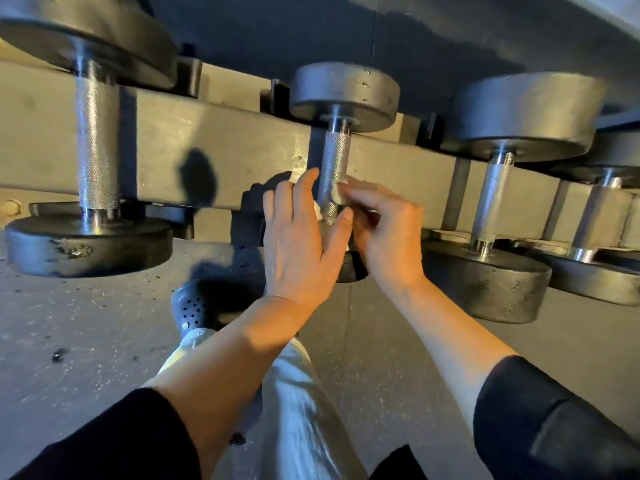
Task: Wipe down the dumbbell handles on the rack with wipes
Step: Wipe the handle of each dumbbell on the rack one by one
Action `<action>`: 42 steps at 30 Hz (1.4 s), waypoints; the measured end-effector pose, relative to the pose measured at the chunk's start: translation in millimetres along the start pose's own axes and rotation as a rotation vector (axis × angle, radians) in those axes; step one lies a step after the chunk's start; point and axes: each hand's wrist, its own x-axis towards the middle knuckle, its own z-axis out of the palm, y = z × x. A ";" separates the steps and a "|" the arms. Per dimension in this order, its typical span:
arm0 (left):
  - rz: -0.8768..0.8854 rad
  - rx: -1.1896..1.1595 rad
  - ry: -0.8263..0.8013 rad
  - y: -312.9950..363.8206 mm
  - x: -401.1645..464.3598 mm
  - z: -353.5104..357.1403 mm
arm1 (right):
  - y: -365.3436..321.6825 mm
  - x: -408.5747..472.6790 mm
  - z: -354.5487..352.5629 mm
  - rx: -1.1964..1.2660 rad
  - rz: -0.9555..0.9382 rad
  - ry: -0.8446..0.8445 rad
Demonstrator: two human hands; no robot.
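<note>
Mid-wipe, middle dumbbell handle (333, 161) on rack (214, 147). Right hand (381, 233) pinched white wipe (337, 195) against knurling; left hand (298, 237) open alongside. Next, probably: rub upward along the bare handle.

Four dumbbells are lying across the rack beam (225, 150) in a row: the large dumbbell (95, 150) at far left, the middle dumbbell (334, 147) centred, two more dumbbells (495, 199) to its right. The left hand (298, 244) and right hand (384, 230) are flanking the middle handle's near end, the wipe (337, 195) sitting between them against it.
</note>
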 end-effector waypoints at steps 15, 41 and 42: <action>-0.002 0.162 0.095 0.0 9.5 -54.8 | -55.4 25.3 18.7 0.203 -0.132 0.034; -0.169 0.323 0.315 -81.4 30.0 -161.2 | -138.8 68.7 154.8 0.359 0.015 0.064; -0.170 0.321 0.315 -81.9 30.0 -160.9 | -138.9 64.7 153.4 0.372 0.029 0.043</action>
